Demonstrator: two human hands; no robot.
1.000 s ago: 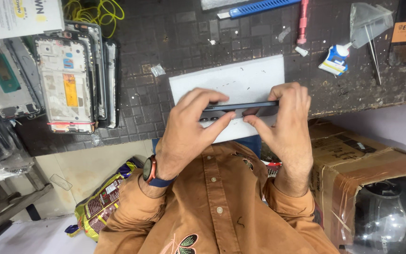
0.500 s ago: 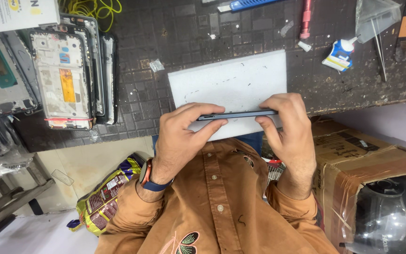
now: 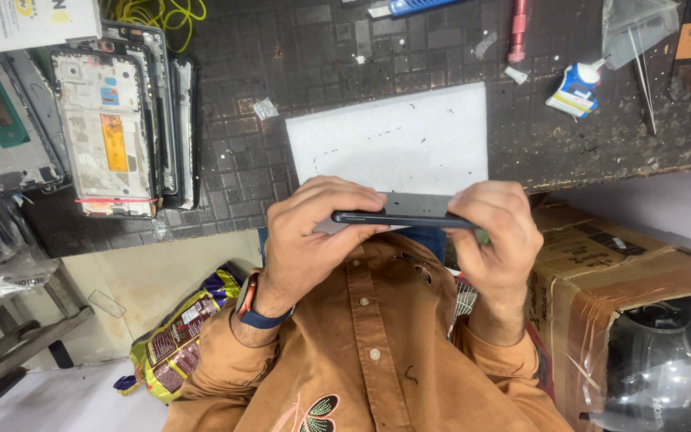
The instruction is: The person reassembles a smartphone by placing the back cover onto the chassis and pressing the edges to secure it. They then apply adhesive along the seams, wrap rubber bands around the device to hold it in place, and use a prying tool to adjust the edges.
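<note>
Holding a thin dark flat phone (image 3: 397, 218) edge-on between both hands, left hand (image 3: 313, 232) fingers closed on its left end, right hand (image 3: 496, 236) fingers closed on its right end, phone just above the white rectangular mat (image 3: 393, 140) on the dark gridded desk (image 3: 281, 64), near the chest.

Phone (image 3: 401, 218) glossy black; mat (image 3: 393, 144) matt white
</note>
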